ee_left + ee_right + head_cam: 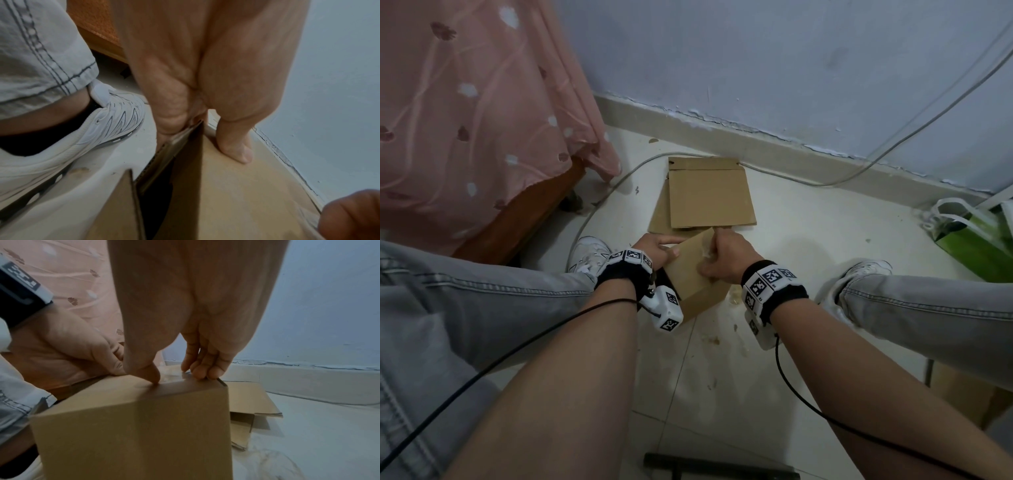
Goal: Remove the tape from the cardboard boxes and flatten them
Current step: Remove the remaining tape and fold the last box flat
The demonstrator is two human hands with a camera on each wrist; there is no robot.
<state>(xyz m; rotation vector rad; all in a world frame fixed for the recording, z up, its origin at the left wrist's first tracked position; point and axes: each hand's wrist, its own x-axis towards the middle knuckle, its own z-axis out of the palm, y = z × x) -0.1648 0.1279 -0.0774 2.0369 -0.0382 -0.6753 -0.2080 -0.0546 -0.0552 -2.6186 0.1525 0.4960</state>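
Observation:
A small brown cardboard box [690,274] stands tilted on the floor between my feet. My left hand [657,246] grips its upper left edge, thumb [236,146] flat on the box [236,194] face and fingers curled over the flap edge. My right hand [719,253] holds the top right edge, thumb [148,374] pressing the box [133,426] rim and fingers [203,369] curled at the far corner. Clear tape [173,372] bunches between thumb and fingers; whether it is pinched is hidden. Flattened cardboard [705,195] lies beyond.
A bed with a pink sheet [465,102] stands at the left, close to the wall. A grey cable [619,174] runs along the floor. A green bag [976,240] sits at the right, another cardboard box [969,397] under my right leg. Tape scraps [736,296] lie on the floor.

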